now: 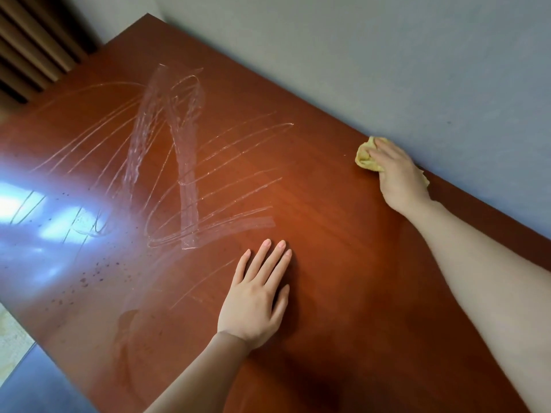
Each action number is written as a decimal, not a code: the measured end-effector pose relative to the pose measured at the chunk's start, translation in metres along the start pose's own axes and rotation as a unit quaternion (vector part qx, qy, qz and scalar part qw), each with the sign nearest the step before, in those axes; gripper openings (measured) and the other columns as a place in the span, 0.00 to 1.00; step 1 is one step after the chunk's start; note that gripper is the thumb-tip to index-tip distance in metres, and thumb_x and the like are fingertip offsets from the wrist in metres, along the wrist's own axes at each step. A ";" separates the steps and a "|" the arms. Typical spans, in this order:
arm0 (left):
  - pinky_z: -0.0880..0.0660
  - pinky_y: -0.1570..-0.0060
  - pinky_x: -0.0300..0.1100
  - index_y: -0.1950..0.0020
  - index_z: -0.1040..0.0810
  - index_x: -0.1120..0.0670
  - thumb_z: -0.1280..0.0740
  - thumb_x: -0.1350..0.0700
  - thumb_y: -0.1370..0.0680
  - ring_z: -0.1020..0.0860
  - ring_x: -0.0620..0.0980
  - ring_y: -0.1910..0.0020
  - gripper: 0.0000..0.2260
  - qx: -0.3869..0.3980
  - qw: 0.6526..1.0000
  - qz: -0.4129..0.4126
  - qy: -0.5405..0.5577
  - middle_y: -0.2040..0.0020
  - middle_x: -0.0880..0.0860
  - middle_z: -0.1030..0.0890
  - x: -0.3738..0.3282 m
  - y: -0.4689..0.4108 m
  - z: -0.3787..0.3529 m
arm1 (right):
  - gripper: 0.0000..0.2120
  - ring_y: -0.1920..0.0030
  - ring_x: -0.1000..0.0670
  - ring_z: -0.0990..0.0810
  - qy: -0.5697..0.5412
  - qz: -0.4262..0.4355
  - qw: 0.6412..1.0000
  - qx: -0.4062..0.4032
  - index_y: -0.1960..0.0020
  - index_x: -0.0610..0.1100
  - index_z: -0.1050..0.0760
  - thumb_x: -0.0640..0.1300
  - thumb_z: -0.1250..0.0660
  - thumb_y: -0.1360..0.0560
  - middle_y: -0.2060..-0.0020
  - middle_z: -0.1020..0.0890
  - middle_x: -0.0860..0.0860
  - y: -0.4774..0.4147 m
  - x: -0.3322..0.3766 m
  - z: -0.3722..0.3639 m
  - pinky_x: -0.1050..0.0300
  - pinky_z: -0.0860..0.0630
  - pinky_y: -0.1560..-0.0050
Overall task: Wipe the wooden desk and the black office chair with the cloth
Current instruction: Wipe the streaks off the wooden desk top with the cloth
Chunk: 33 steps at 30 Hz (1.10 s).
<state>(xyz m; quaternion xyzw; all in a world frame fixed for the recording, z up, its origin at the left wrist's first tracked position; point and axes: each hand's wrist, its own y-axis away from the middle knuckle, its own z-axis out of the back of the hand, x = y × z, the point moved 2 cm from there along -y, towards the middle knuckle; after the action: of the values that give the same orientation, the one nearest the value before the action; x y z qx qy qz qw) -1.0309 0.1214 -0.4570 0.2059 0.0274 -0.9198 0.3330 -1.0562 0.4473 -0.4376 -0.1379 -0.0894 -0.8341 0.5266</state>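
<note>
At right of frame, the right hand [398, 174] curls its fingers around a crumpled yellow cloth [364, 155], pressing it on the glossy reddish-brown wooden desk [328, 219] beside the grey wall [387, 55]. The left hand [256, 296] lies flat at lower centre, fingers straight and close together. Wet streaks [185, 162] shine at centre left.

A single wide-angle camera, worn on the person's head, looks forward and steeply down onto the wooden desk [328, 204] from close above it. The view is rolled: the desk's far edge, against the grey wall [387, 55], runs diagonally from upper left to lower right; floor [21, 386] shows past its near-left corner.
</note>
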 end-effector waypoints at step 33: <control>0.52 0.25 0.51 0.24 0.39 0.52 0.47 0.49 0.20 0.47 0.51 0.24 0.24 0.018 1.000 -0.003 -0.017 0.23 0.48 0.42 -0.004 -0.002 0.006 | 0.29 0.27 0.53 0.42 0.007 0.006 0.998 0.057 0.30 0.42 0.32 0.23 0.42 0.27 0.28 0.34 0.48 0.085 -0.007 0.013 0.59 0.47 0.28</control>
<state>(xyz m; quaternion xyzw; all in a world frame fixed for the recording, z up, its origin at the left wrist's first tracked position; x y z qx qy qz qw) -1.0311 0.1240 -0.4500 0.1961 0.0055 -0.9245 0.3269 -0.9748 0.4211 -0.4269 -0.1023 -0.1321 -0.8254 0.5393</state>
